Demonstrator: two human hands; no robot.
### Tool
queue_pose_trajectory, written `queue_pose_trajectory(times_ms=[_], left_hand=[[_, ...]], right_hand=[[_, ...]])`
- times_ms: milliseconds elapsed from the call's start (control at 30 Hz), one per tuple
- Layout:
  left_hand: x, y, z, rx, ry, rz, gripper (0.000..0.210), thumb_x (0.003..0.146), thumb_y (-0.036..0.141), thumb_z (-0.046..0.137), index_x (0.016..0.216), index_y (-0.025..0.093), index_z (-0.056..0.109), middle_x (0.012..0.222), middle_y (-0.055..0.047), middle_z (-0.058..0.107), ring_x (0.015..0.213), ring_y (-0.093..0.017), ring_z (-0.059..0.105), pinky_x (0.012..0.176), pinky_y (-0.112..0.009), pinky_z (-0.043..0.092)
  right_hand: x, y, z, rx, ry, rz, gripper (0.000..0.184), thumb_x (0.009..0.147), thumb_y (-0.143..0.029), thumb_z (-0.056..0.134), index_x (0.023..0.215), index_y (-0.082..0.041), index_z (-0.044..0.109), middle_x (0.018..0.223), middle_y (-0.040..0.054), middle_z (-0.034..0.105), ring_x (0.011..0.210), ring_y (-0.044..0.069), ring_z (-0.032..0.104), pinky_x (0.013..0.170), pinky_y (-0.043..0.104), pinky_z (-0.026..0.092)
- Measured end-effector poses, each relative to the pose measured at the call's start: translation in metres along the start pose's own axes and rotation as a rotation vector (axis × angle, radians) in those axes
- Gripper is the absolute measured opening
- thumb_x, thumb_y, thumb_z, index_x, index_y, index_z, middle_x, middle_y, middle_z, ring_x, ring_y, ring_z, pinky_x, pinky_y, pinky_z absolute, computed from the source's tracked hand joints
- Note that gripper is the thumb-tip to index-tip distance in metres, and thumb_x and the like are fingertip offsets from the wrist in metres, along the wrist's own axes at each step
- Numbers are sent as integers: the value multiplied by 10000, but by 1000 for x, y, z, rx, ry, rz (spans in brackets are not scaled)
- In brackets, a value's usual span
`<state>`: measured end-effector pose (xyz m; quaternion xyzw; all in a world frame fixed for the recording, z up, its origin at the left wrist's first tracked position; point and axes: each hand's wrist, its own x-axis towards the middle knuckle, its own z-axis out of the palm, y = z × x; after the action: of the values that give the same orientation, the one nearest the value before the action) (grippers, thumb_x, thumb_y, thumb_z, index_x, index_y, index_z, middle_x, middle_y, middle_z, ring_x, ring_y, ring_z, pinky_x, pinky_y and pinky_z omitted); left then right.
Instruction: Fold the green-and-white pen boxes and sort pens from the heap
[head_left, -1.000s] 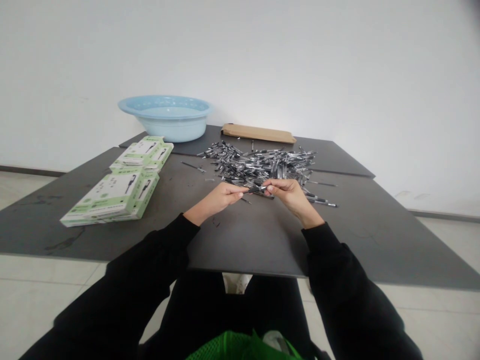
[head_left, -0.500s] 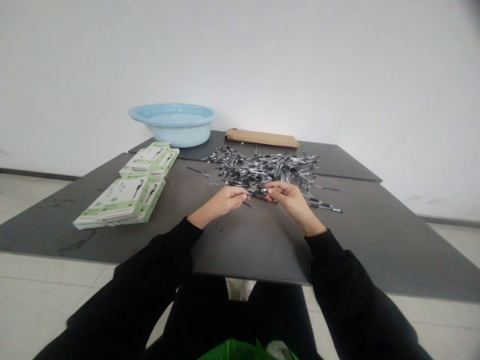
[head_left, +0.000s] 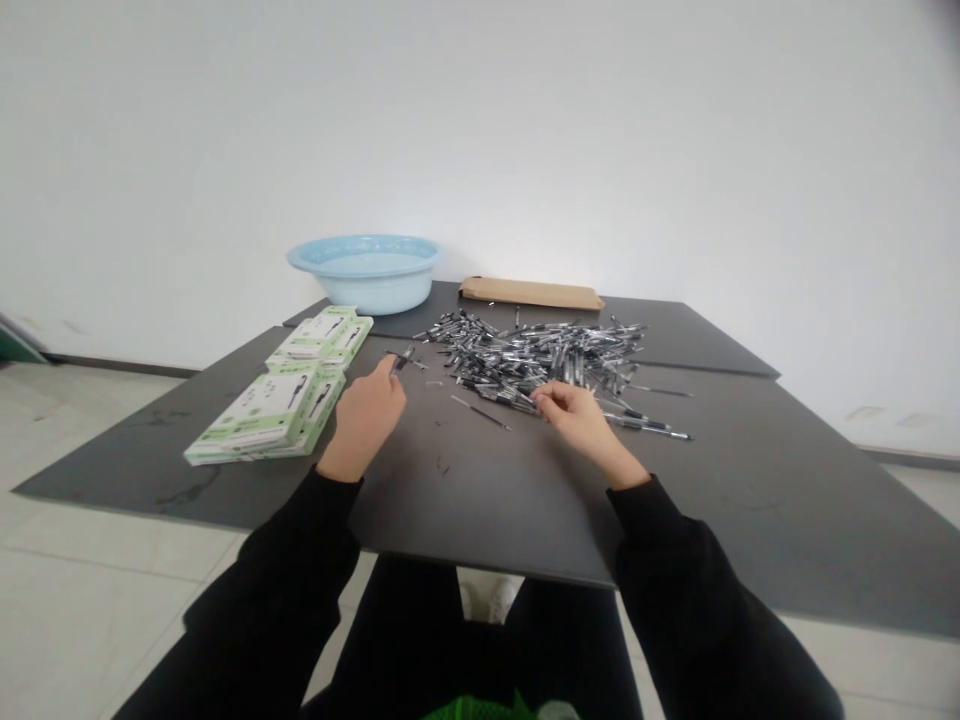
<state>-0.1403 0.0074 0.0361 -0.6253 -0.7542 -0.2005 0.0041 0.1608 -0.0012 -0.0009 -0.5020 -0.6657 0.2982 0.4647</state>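
Many slim pens (head_left: 570,350), black-gripped with greyish or clear barrels, are heaped loosely on the bench (head_left: 480,490), tangled and pointed every way. To the left of the heap, slender dark pen pieces (head_left: 407,360) are laid crosswise, touched by the left hand (head_left: 370,412); whether any is gripped cannot be told. The heap's near edge is overlapped by the right hand (head_left: 581,420). A thin refill (head_left: 481,413) is laid flat and slanted before the heap, well apart from both hands
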Motion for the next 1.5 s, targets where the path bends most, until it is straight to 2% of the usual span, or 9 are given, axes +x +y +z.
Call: queue_pose_trajectory(times_ms=[167,367,533,700,833,1100,1333,1500], left_hand=[[3,-21,6,91,39,-57,415,974,299,362,1203,64,616,918,-239,709,901,-363,686,765,-402,465],[18,-40,20,165,136,81,334,936,226,396,1010,69,681,1002,-265,664,1090,-377,608,907,-432,467],[18,-40,22,225,91,-47,352,926,253,425,1053,54,686,1087,-263,668,1073,-372,629,889,-437,494],[16,-37,20,268,3,-134,391,913,302,455,1080,59,712,1101,-272,697,1106,-433,631,874,-511,503],[19,-37,21,262,-78,-200,402,896,312,461,1080,76,729,1115,-264,711,1104,-423,649,858,-487,514],[22,-44,25,274,-152,-156,407,873,282,440,1063,58,722,1092,-267,721,1077,-381,669,815,-390,506],[24,-43,29,270,-159,-185,427,879,303,437,1099,60,710,1116,-268,712,1089,-405,666,822,-432,514],[27,-44,35,266,-159,-168,430,885,310,436,1110,57,700,1096,-270,717,1082,-393,677,821,-419,517]], right_hand=[[-3,-4,1,-51,-55,-18,185,815,-300,543,787,-185,684,652,13,629,590,168,538,572,284,401],[-2,2,1,-115,-80,-46,178,803,-256,517,808,-182,679,655,9,631,608,170,555,596,279,398],[-2,5,1,-179,-126,-54,230,800,-231,487,873,-161,694,672,13,639,612,166,560,607,274,395],[-3,7,2,-222,-145,-43,257,805,-217,472,897,-147,702,668,13,631,597,159,538,603,270,378],[-3,6,1,-243,-150,-47,255,811,-214,473,891,-148,706,648,5,611,582,153,513,592,265,357],[-5,7,0,-266,-135,-78,246,829,-200,474,895,-148,706,664,9,633,584,149,520,589,257,349],[-5,5,-1,-289,-142,-85,247,849,-196,476,905,-146,711,667,11,645,574,147,522,584,254,353],[-5,3,-2,-329,-141,-86,239,844,-161,485,902,-143,716,666,16,657,590,152,550,600,253,364]])
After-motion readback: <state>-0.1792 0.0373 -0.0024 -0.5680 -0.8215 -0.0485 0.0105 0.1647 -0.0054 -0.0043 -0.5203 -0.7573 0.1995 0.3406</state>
